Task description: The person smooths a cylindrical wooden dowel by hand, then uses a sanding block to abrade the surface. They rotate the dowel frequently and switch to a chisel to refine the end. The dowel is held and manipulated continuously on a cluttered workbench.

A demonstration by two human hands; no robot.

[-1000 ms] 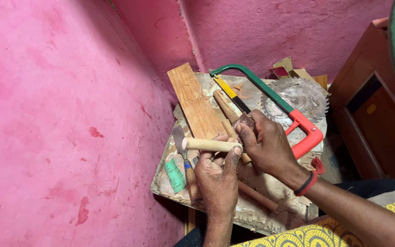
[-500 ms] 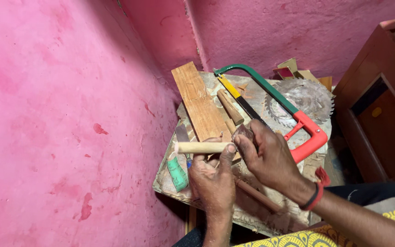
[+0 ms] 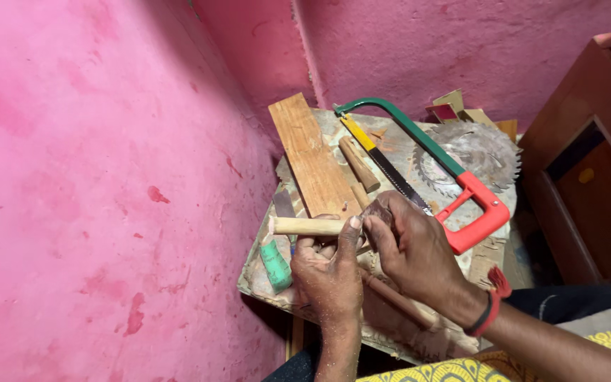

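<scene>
My left hand [image 3: 329, 274] grips a short pale wooden dowel [image 3: 307, 226], held level above a small worn work table [image 3: 263, 283]. The thumb presses on the dowel's right end. My right hand [image 3: 415, 249] is curled around that same end, fingers closed over it; what it holds there is hidden, possibly a small piece of abrasive. A red and black band sits on my right wrist [image 3: 489, 311].
On the table lie a wooden plank [image 3: 310, 157], a hacksaw [image 3: 426, 159] with green frame and red handle, a circular saw blade [image 3: 476, 150], another short dowel [image 3: 359, 165], a green-handled tool [image 3: 275, 265] and a long stick [image 3: 397, 301]. Pink walls stand left and behind; a brown cabinet [image 3: 588, 177] stands right.
The view has shifted slightly. Both hands stay on the dowel, with small movement of my right hand at its end.
</scene>
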